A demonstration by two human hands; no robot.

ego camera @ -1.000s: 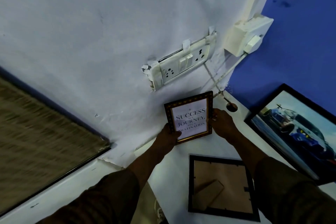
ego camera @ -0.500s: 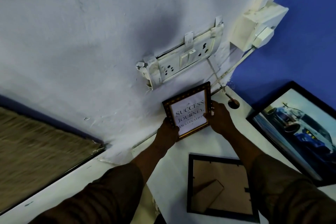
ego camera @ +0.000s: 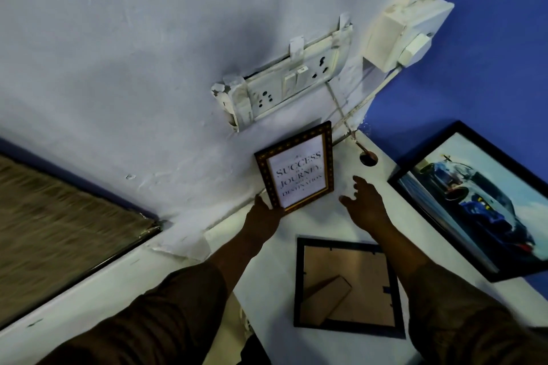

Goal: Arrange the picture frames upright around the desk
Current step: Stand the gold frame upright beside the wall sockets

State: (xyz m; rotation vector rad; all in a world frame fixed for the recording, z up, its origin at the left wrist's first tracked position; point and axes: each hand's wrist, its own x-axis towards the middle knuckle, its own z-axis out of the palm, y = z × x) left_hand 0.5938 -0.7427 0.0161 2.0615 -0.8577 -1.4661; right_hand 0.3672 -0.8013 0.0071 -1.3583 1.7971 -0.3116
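Note:
A small gold-edged frame with a "Success" quote (ego camera: 297, 167) stands upright against the white wall at the back of the white desk (ego camera: 335, 216). My left hand (ego camera: 264, 212) still touches its lower left corner. Just right of that frame, my right hand (ego camera: 363, 201) hovers with fingers spread and nothing in it. A black frame (ego camera: 347, 284) lies face down on the desk in front of me, its brown back and stand showing. A large black-framed car picture (ego camera: 477, 201) leans upright against the blue wall on the right.
A white socket and switch plate (ego camera: 284, 89) is on the wall above the small frame, with a white switch box (ego camera: 406, 32) to its right and cables running down to a desk hole (ego camera: 368, 157). A window with a brown blind (ego camera: 56, 216) lies left.
The small frame has been set down against the wall. My right hand has let go of it and drawn back to the right, fingers spread. My left hand stays at its corner.

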